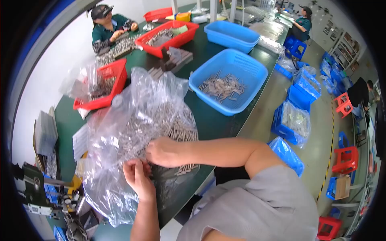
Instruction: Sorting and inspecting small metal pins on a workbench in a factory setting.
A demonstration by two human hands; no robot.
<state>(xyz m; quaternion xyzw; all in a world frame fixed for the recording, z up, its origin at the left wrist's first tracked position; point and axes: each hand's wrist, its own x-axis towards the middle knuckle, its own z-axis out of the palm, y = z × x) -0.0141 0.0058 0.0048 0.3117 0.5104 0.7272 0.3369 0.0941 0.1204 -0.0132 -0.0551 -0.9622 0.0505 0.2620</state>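
Observation:
A large clear plastic bag (pixel 110 176) lies spread on the green table in front of me, with a heap of small, slim metal parts (pixel 179 128) in and beside its mouth. My right hand (pixel 164 152) reaches across from the right and is curled closed at the near edge of the heap; its fingertips are hidden. Just below and left of it, my left hand (pixel 138 176) has its fingers bent together against the bag. What either hand pinches is too small or covered to make out. More of these parts lie in a blue plastic basket (pixel 254 76) beyond the heap.
A second blue basket (pixel 231 36) stands farther back. Red baskets (pixel 120 74) (pixel 187 34) with metal parts are at the far left. A person (pixel 108 28) works across the table. Blue crates (pixel 277 124) and red stools (pixel 345 160) stand on the floor at right.

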